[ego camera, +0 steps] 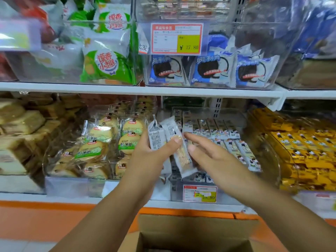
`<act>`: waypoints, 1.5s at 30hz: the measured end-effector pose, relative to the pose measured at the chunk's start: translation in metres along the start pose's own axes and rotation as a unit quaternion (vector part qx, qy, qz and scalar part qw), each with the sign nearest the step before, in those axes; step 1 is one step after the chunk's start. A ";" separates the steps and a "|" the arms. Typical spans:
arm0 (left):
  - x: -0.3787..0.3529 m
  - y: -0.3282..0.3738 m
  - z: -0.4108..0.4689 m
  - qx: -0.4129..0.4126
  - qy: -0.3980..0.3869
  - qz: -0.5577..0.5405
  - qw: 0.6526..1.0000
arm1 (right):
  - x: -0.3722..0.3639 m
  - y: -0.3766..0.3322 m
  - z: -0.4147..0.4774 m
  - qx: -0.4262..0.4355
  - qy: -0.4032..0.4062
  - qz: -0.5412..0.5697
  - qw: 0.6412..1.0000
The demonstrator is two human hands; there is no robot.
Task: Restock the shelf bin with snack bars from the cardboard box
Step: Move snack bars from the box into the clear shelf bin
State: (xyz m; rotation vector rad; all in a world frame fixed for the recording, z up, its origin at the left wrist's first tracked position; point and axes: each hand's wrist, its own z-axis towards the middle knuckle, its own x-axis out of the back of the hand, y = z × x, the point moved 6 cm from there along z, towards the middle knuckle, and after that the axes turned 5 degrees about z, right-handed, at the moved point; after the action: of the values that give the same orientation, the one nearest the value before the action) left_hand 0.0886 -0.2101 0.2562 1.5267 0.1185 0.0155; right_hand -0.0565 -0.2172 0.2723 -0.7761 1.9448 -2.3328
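step: bars (171, 140) into bin (229, 193) | left hand (151, 153) clamps bars | right hand (205, 151) fingers apart, empty, beside them | tip: pass singly, lay flat, aligned

The cardboard box (192, 231) is sitting below and before the lower shelf (72, 198). The shelf bin (231, 195) is standing on that shelf above the box, between a biscuit bin (60, 186) at left and another bin (272, 160) at right. The left hand (152, 153) is holding snack bars (160, 138) before it, the right hand (209, 151) just beside them.
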 end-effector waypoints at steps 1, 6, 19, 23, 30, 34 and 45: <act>-0.004 -0.001 -0.003 0.006 -0.012 -0.015 1.000 | -0.002 0.005 -0.013 -0.030 -0.010 0.050 0.998; -0.023 0.000 -0.013 0.021 -0.044 -0.046 0.998 | 0.006 0.014 -0.044 -0.064 0.003 0.174 0.983; -0.019 -0.007 -0.017 0.064 -0.072 -0.104 0.990 | 0.032 0.028 -0.057 0.025 0.087 0.079 0.993; -0.019 -0.005 -0.017 0.061 -0.079 -0.118 0.988 | 0.037 0.028 -0.053 0.035 0.104 0.058 0.992; -0.017 -0.006 -0.015 0.058 -0.050 -0.096 0.992 | 0.033 0.025 -0.052 0.059 0.072 -0.026 0.995; -0.012 -0.009 -0.009 0.060 -0.019 -0.121 0.991 | 0.043 0.028 -0.039 0.049 0.153 0.014 0.987; -0.019 -0.006 -0.007 0.057 -0.042 0.076 0.995 | 0.041 0.033 -0.006 0.001 0.177 0.222 0.959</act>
State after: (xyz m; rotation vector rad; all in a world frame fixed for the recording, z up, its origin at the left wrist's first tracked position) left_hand 0.0690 -0.2054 0.2515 1.6456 -0.0651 0.0675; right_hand -0.1052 -0.2321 0.2558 0.0966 1.9669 -2.2936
